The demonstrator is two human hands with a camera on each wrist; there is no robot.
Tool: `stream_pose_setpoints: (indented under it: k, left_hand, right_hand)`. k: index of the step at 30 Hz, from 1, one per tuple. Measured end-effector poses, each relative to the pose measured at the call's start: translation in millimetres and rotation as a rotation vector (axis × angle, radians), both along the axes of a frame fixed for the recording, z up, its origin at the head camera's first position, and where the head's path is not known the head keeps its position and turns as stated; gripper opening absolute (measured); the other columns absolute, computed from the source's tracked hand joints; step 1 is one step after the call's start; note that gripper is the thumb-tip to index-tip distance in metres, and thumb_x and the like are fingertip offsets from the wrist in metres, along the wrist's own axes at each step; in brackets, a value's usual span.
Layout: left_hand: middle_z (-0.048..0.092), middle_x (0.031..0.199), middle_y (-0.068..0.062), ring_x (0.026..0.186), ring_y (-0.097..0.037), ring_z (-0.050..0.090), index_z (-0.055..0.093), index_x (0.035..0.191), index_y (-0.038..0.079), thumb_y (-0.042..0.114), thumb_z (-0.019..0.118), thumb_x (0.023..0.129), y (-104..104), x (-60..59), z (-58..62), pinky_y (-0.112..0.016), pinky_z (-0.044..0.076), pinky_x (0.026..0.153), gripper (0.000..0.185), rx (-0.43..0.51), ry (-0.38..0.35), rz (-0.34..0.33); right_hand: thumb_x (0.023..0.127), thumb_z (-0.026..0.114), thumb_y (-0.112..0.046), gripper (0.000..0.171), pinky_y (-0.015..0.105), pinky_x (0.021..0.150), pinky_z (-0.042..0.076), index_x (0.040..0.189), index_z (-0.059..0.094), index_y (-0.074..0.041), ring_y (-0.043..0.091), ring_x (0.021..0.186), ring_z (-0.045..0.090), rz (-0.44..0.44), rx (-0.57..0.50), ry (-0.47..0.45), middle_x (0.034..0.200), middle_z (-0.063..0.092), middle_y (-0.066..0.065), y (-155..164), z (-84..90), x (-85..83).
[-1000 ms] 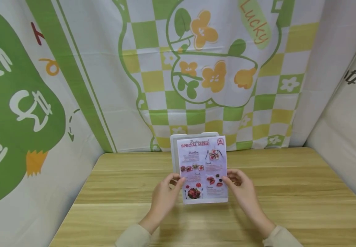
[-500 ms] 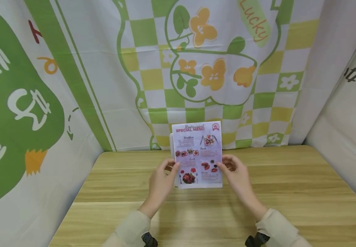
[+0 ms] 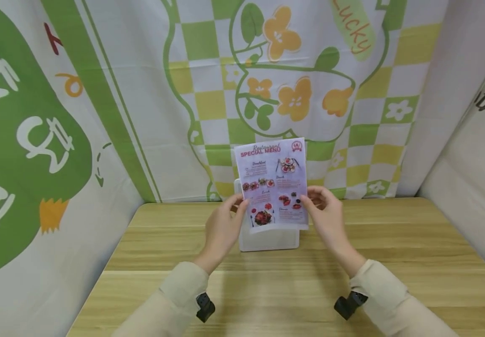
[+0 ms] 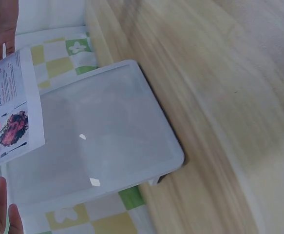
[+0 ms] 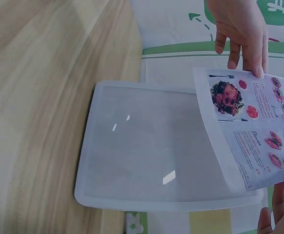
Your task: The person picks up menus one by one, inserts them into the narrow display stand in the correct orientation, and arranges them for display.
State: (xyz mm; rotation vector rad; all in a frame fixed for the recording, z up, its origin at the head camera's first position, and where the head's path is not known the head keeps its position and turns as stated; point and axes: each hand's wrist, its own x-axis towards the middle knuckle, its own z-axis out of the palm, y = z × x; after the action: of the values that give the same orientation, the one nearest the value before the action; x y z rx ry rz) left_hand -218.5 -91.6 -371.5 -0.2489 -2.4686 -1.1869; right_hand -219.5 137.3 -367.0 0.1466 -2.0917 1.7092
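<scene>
Menu sheet (image 3: 272, 182): held up off the bench (image 3: 276, 290), above the middle of its far edge, printed face toward the person, top edge slanting slightly up to the right.
Left hand (image 3: 223, 227): pinches the sheet's left edge, thumb in front.
Right hand (image 3: 325, 220): pinches the right edge, thumb in front.
White-framed panel (image 3: 269, 240): stands on the bench near the middle of the far edge, behind the sheet; lower part showing.
Checked cloth (image 3: 208, 107): hangs behind the bench's far edge.
</scene>
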Motion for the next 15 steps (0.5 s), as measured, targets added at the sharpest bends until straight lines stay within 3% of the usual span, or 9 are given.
stream_pose_setpoints:
  k: [8, 15]
  left_hand:
    - [0.072, 0.098, 0.000, 0.084, -0.017, 0.065, 0.069, 0.117, 0.011, 0.030, 0.064, 0.098, 3, -13.2, 22.2, -0.034, 0.049, 0.064, 0.027, -0.003, 0.039, 0.019]
    - [0.072, 0.099, 0.002, 0.088, -0.017, 0.064, 0.069, 0.116, 0.014, 0.036, 0.064, 0.097, -1, -24.2, 40.5, -0.035, 0.049, 0.066, 0.029, 0.056, 0.004, 0.050]
  right_hand:
    - [0.093, 0.068, -0.005, 0.022, 0.018, 0.073, 0.047, 0.113, 0.064, 0.005, 0.007, 0.079, 0.057, -0.025, 0.044, 0.021, 0.102, 0.068, 0.022, 3, 15.6, -12.0]
    - [0.094, 0.068, -0.010, 0.027, 0.020, 0.077, 0.048, 0.117, 0.062, 0.003, 0.011, 0.084, 0.057, -0.011, 0.069, 0.040, 0.106, 0.068, 0.019, 2, 33.5, -24.0]
